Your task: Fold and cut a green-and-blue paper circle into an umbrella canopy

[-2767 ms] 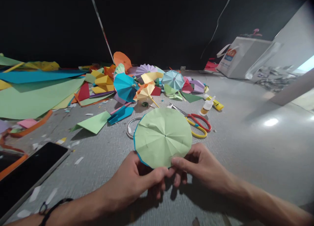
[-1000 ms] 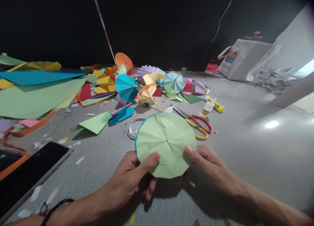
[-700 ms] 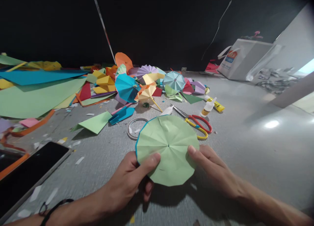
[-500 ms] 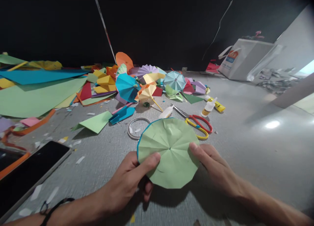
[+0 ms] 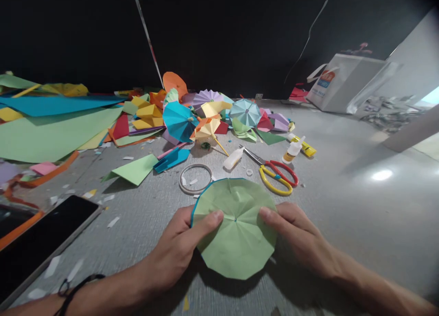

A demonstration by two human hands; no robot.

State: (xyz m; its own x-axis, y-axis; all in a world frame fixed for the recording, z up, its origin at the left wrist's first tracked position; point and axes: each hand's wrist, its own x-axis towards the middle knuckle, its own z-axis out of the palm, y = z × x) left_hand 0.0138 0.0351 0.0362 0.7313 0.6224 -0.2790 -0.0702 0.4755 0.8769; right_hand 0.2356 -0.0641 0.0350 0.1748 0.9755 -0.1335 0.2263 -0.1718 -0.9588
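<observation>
A round light-green paper disc (image 5: 236,233) with radial creases and a blue edge lies low over the grey floor in front of me. My left hand (image 5: 178,247) pinches its left rim, thumb on top. My right hand (image 5: 295,236) holds the right rim, thumb on the paper and fingers curled beneath. A small dot marks the disc's centre.
Beyond the disc lie a tape ring (image 5: 195,179), a white glue bottle (image 5: 233,159), red-and-yellow scissors (image 5: 276,174) and a second glue bottle (image 5: 293,150). Several paper umbrellas (image 5: 180,120) and coloured sheets (image 5: 51,133) pile up at the back left. A black phone (image 5: 44,243) lies at left.
The disc has been lowered and tilted flatter toward the floor, nearer to me. My thumbs moved from its near edge to its left and right rims.
</observation>
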